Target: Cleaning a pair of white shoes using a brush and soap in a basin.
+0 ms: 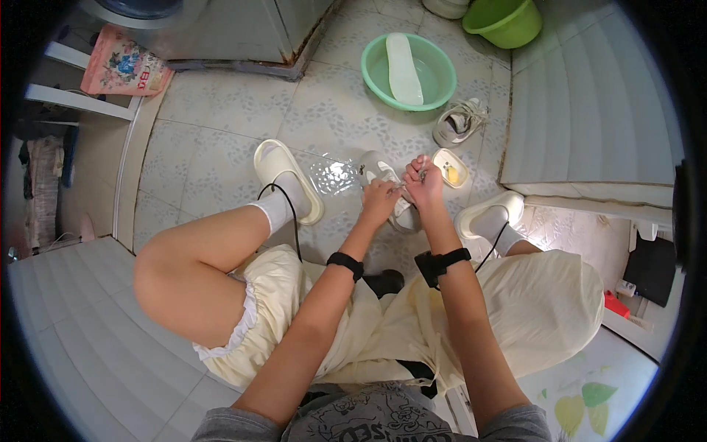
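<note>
A white and grey sneaker [376, 163] lies on the tiled floor between my feet, partly covered by my hands. My left hand [381, 200] bends over its upper with the fingers pinched on a thin pale strand that looks like a shoelace. Close on the other side, my right hand [424, 184] is curled closed, and the strand seems to run into it. Its exact grip is too small to make out. The matching sneaker [460, 122] stands farther off to the right, its laces loose on top. Beside my right hand sits a small white soap dish [446, 159] with a yellow bar of soap [453, 175].
A green basin [368, 87] holds a white insole [403, 70]. Behind it is a lime-green bucket [508, 26]. A wet patch [336, 177] shines on the floor left of the sneaker. A metal appliance [228, 37] and pink bag [127, 65] stand at the far left.
</note>
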A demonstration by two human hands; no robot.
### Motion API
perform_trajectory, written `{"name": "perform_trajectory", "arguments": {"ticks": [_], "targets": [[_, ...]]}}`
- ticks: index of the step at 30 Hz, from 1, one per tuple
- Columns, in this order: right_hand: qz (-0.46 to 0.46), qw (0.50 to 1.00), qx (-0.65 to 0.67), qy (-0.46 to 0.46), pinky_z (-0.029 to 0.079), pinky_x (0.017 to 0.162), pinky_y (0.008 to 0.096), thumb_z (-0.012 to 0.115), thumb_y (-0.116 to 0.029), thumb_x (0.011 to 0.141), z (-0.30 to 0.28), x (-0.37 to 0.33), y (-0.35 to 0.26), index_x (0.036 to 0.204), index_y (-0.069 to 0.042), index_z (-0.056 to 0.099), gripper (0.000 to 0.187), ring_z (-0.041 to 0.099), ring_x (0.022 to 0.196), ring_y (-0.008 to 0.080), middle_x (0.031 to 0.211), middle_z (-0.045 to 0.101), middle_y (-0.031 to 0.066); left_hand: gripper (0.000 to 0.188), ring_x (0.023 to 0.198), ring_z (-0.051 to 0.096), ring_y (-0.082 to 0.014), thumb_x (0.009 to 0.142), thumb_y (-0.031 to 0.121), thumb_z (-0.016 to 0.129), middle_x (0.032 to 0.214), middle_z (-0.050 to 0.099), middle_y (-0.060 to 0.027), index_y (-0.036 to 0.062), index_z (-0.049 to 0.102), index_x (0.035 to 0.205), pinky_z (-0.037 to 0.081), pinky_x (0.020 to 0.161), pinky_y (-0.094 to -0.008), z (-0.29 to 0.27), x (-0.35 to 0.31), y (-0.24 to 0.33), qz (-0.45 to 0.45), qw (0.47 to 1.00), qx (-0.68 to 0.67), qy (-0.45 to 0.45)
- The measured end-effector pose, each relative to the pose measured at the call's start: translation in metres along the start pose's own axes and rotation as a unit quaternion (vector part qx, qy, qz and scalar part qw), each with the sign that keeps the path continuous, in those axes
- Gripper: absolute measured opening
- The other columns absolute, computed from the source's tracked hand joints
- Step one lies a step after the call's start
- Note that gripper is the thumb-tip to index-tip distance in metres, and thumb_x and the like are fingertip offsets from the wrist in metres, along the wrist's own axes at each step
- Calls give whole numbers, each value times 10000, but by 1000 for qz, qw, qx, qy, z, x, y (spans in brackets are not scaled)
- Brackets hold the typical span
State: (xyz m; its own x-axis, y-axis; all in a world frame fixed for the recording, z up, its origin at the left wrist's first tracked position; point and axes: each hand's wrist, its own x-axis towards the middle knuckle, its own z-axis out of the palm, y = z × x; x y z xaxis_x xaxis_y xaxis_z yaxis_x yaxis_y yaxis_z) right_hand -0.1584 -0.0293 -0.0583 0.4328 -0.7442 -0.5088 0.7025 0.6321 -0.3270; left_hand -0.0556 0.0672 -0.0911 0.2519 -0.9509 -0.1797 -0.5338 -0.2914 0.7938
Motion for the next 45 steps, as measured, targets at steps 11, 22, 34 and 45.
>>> {"name": "perform_trajectory", "arguments": {"ticks": [11, 22, 34, 45], "targets": [[-184, 892, -390, 135, 426, 684, 276, 491, -26, 831, -11, -6, 68, 856, -30, 511, 32, 508, 755, 127, 841, 536, 65, 151, 901, 508, -131, 844, 163, 505, 897, 561, -45, 30, 560, 886, 385, 814, -265, 4, 5, 16, -229, 708, -666, 38], [-254, 619, -742, -32, 128, 1070, 427, 370, -141, 892, 26, -3, 100, 1306, 50, 324, 458, 227, 1302, 347, 1384, 263, 235, 297, 1128, 440, -224, 914, 165, 386, 1218, 426, -105, 93, 378, 1202, 381, 945, -321, -12, 20, -20, -151, 597, -788, 29], [-238, 564, -789, -50, 138, 1052, 475, 358, -254, 909, -10, 22, 58, 1313, 54, 286, 514, 221, 1291, 377, 1386, 255, 231, 430, 1172, 423, -197, 924, 176, 374, 1314, 401, -67, 98, 301, 1341, 341, 981, -338, -13, 10, 33, -175, 500, -848, 1], [-241, 349, -904, -51, 214, 1041, 469, 402, -257, 891, -29, 32, 64, 1295, 61, 312, 522, 263, 1286, 357, 1356, 311, 237, 352, 1182, 412, -237, 890, 134, 384, 1250, 468, -121, 30, 445, 1221, 365, 957, -344, 4, 9, 24, -67, 300, -949, -71]]}}
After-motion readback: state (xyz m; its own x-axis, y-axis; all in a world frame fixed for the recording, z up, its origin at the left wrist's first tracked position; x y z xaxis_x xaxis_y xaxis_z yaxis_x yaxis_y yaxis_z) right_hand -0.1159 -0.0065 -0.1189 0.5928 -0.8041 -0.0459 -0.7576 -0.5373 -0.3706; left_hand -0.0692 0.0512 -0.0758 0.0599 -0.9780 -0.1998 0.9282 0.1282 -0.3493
